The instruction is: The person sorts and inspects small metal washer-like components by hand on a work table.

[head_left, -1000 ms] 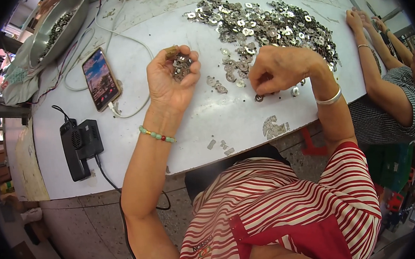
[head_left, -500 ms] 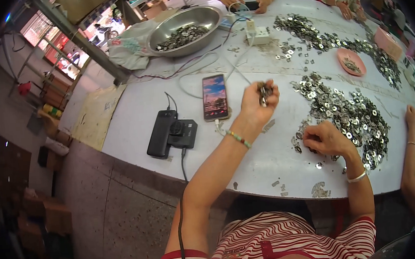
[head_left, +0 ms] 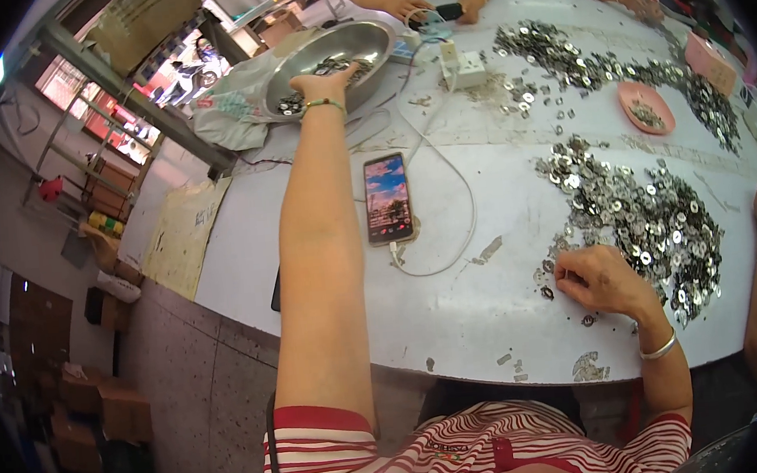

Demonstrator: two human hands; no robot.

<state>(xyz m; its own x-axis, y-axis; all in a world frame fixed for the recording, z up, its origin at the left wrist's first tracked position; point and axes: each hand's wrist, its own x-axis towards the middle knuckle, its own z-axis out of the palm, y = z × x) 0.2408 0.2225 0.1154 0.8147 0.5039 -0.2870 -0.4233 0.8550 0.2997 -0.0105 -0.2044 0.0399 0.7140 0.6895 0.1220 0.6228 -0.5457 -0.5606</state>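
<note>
My left arm is stretched far forward, and my left hand (head_left: pixel 324 84) is over the near rim of a wide metal basin (head_left: pixel 373 34). Its thumb and fingers are spread, and I see nothing gripped in them; the palm side is partly hidden. Small shiny metal pieces (head_left: pixel 293 105), some ring-shaped, lie in the basin around the hand. My right hand (head_left: pixel 609 279) rests on the table at the left edge of a heap of similar metal pieces (head_left: pixel 652 215). Its fingers are curled in, hiding whatever they may hold.
A phone (head_left: pixel 389 198) with a charging cable lies mid-table, near a white power adapter (head_left: pixel 469 69). Farther right are a pink dish (head_left: pixel 646 109), a pink box (head_left: pixel 710 64) and another spread of metal pieces (head_left: pixel 550 49). Other people sit at the far side and the right.
My left hand has swung forward and left from beside the phone to the basin, and its fist of metal pieces has opened. My right hand has stayed by the heap, barely moving.
</note>
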